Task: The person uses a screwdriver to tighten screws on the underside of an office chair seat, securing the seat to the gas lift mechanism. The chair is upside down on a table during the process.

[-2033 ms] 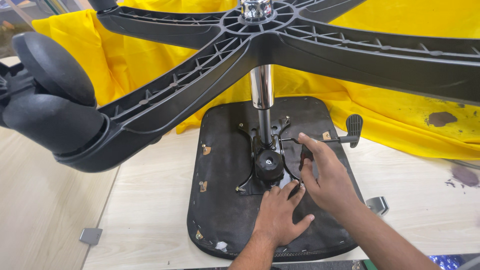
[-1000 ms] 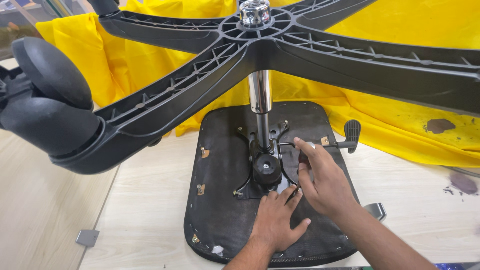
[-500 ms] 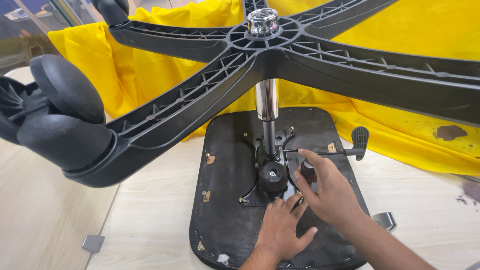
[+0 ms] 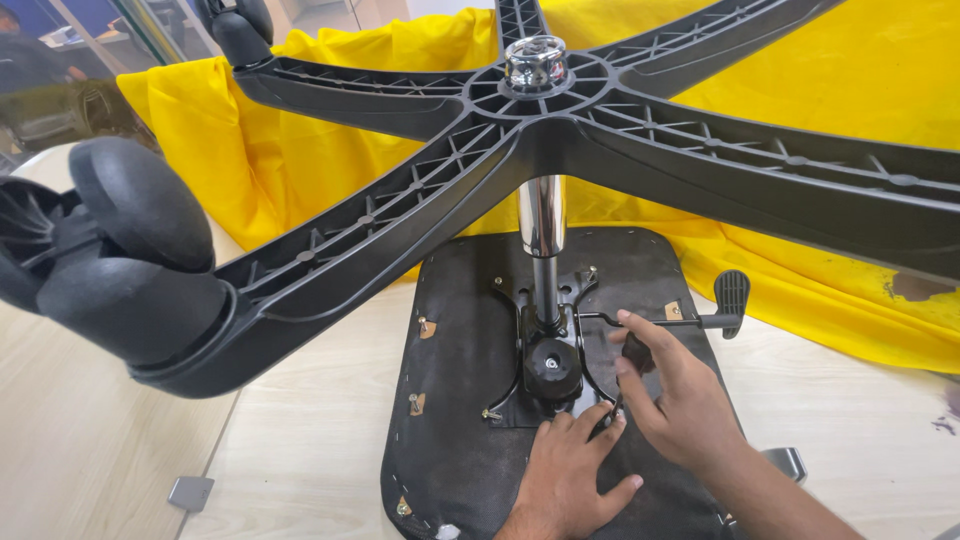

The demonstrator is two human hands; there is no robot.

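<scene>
Black metal tilt mechanism plate point(image 4: 548, 375), bolted to the underside of the dark upholstered chair seat point(image 4: 455, 400), is lying face-up on the pale wood-grain table point(image 4: 300, 450), with the chrome gas-lift column point(image 4: 541, 215) rising from it to the black five-arm plastic chair base point(image 4: 600, 130) overhead. I am pressing my left hand point(image 4: 570, 480) flat on the seat, fingers spread and holding nothing, fingertips touching the plate's near edge. I am curling my right hand point(image 4: 680, 400) loosely around a small dark tool or part point(image 4: 637, 352) just beside the black round tension knob point(image 4: 552, 365); what exactly it is gripping I cannot tell. The black paddle-ended adjustment lever point(image 4: 725, 300) is projecting to the right, just beyond my right hand. A black twin-wheel caster point(image 4: 110, 255) is hanging at the left, and a yellow cloth point(image 4: 800, 70) is covering the surface behind.

Hazards, as I judge them: the base is standing high on a narrow column, so a sideways push from my right hand could be tipping the whole assembly; my left fingertips are sitting close to the plate edge and bolts point(image 4: 487, 413), so a slipping tool could be striking them
</scene>
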